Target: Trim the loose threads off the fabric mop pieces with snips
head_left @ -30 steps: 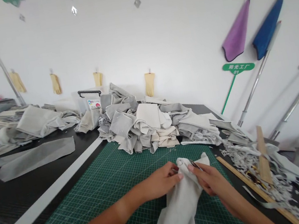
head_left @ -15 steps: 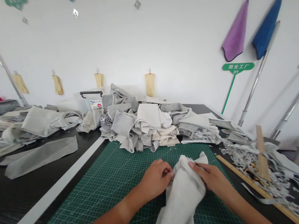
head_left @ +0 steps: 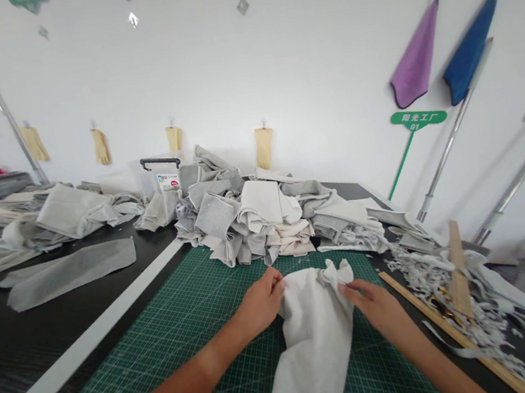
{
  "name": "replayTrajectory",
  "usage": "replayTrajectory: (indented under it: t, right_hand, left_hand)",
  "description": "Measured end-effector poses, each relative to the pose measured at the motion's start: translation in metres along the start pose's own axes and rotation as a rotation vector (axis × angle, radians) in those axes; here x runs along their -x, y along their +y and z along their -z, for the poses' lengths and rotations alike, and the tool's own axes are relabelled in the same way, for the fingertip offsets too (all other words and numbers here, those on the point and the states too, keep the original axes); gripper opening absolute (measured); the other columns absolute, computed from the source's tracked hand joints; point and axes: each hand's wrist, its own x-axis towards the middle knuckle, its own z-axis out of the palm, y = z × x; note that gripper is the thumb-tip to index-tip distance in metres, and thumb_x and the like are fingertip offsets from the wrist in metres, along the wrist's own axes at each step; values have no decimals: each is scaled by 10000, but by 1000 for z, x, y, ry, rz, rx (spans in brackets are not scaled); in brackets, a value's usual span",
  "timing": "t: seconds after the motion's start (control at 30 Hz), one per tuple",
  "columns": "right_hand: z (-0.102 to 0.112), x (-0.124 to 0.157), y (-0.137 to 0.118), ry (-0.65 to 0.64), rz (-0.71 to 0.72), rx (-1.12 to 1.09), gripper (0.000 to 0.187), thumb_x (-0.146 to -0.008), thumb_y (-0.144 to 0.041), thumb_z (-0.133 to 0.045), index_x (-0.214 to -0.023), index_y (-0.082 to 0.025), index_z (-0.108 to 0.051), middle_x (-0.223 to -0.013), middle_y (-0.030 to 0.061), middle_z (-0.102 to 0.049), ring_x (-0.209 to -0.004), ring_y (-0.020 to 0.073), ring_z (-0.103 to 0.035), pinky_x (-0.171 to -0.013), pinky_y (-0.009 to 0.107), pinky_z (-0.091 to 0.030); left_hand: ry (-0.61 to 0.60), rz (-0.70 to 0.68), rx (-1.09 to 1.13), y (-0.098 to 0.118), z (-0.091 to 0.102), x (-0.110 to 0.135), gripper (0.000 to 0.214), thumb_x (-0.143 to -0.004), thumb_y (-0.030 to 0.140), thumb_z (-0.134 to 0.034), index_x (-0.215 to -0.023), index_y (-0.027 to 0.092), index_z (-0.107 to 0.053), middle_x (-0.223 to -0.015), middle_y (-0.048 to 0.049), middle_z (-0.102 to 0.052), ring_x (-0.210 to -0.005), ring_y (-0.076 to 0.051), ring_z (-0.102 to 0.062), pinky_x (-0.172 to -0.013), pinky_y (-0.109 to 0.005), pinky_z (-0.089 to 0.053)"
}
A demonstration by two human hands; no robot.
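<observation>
Your left hand (head_left: 260,303) is pinched shut on the far-left corner of the white cloth (head_left: 314,350); your right hand (head_left: 377,303) is clamped on its far-right edge. The cloth lies on the green cutting mat (head_left: 192,344), its long axis running from both grips back toward you.

Left hand (head_left: 260,303), right hand (head_left: 377,303), fingers (head_left: 275,280) pinched

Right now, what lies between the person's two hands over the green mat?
In the head view, the white cloth lies between the left hand and right hand; each pinches its bunched top end over the green mat.
</observation>
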Motion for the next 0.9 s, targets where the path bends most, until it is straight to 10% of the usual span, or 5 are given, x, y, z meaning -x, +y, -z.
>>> replayTrajectory:
  t: [0.17,0.37,0.6,0.9]
  right_hand:
    - [-6,3,-2,-79,89,37,410,-826,-595,-561,-883,-212,-694,-929,64,-722,-920,278,-658,-765,307,-461]
    - [23,6,-26,-39,-54,-430,416,-802,-597,-631,-728,-198,-541,-451,-73,-356,-387,89,-304,-395,213,-190]
    - [72,25,-72,-118,44,-831,527,-900,-448,-642,-617,-213,-264,-558,-96,-183,-457,48,-146,-415,219,-136]
    - [113,49,-125,-202,92,-581,361,-800,-481,-753,-771,-187,-545,-532,-85,-276,-477,65,-166,-437,219,-133]
  left_hand:
    - [-27,-18,-112,-1,-2,4,209,-977,320,-386,-930,221,-564,-844,-11,-663,-795,-175,-620,-715,-252,-402]
    - [178,-56,-168,12,12,3,230,-1002,291,-332,-972,219,-549,-901,-37,-654,-848,-190,-619,-750,-265,-417]
    - [322,-41,-286,24,24,2,230,-985,243,-370,-1021,208,-594,-985,-68,-659,-951,-226,-598,-867,-334,-418]
    - [5,-153,195,65,42,13,460,-948,370,-506,-1400,288,-470,-1178,-66,-642,-1094,-219,-591,-958,-338,-457]
